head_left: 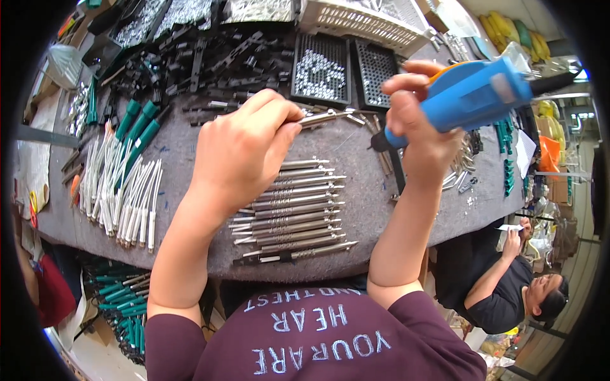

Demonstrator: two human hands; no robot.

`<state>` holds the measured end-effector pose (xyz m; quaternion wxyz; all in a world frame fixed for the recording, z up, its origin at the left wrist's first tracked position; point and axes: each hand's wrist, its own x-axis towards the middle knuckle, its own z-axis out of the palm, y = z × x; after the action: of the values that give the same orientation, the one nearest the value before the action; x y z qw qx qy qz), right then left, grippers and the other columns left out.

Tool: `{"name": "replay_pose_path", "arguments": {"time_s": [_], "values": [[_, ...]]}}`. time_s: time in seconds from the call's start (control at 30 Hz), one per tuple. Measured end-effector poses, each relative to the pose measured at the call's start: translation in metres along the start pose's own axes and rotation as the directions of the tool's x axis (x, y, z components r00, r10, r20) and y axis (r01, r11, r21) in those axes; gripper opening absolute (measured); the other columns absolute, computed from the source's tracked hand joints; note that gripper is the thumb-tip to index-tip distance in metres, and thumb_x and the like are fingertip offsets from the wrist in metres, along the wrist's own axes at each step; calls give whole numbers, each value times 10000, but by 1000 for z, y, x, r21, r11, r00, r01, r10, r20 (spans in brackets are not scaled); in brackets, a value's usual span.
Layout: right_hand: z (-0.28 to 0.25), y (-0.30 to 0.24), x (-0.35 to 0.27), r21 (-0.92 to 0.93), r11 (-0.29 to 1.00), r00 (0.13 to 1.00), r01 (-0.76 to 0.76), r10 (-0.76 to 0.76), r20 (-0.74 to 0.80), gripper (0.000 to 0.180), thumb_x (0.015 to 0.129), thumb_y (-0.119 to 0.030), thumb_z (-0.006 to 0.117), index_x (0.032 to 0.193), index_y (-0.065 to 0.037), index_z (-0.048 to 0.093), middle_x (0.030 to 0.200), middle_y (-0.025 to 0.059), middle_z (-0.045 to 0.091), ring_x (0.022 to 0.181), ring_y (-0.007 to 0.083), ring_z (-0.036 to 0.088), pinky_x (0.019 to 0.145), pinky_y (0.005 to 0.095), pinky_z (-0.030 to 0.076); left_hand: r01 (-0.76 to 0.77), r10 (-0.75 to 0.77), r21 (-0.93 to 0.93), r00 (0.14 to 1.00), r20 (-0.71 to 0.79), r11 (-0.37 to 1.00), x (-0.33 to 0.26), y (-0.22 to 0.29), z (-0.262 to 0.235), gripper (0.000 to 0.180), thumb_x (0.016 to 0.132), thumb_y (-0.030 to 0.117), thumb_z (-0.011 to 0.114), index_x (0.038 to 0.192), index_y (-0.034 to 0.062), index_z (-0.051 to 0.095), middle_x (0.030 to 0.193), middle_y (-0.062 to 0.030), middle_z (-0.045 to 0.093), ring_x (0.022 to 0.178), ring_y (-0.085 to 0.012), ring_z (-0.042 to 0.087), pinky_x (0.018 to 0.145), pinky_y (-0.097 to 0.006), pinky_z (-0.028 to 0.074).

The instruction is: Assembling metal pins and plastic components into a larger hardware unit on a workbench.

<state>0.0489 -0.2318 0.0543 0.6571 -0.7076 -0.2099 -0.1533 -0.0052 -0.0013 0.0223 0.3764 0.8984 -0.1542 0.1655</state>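
Note:
In my right hand [422, 130] is a blue electric screwdriver [473, 95], its dark tip pointing down and left above the table. My left hand [238, 143] is closed, thumb and forefinger pinching the end of a slim metal tube [318, 118] with a small fitting on it. The screwdriver tip is apart from that tube, to its right. Just below my left hand, a row of several similar metal tubes [298, 222] lies side by side on the grey cloth-covered table [190, 149].
White-wired rods [127, 203] and green handles [145, 136] lie at left. Black plastic parts [197, 60] pile at the back beside black trays [321, 71] of small silvery pieces and a white basket [362, 25]. Green parts fill a bin [121, 298] below. Another person [508, 279] sits at right.

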Motion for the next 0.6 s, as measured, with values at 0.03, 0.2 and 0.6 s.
{"name": "replay_pose_path", "arguments": {"time_s": [0.03,0.2,0.6], "values": [[-4,-1,-1,-17,996,995,-83,84,48,460,916,-52,797,1324,14,596,1151,173,769,637,61,565,593,220,480,-6,5,-31,1000,-25,999,2,4,-3,81,964,73,717,1035,37,731,992,-91,740,821,-290,753,687,-354,570],[-1,0,-4,-17,995,970,-101,103,220,534,847,-17,882,1319,11,633,1104,156,790,742,44,635,673,181,501,-66,54,-90,989,-136,994,-1,9,-4,98,938,62,752,1034,40,749,980,-80,737,778,-255,743,661,-338,570],[14,2,-6,-72,990,984,-119,127,126,441,838,-3,903,1206,12,659,878,62,763,773,112,728,683,227,564,-100,53,-194,971,-233,976,1,5,2,110,915,58,784,1018,39,752,953,-95,728,765,-267,729,645,-354,567]]}}
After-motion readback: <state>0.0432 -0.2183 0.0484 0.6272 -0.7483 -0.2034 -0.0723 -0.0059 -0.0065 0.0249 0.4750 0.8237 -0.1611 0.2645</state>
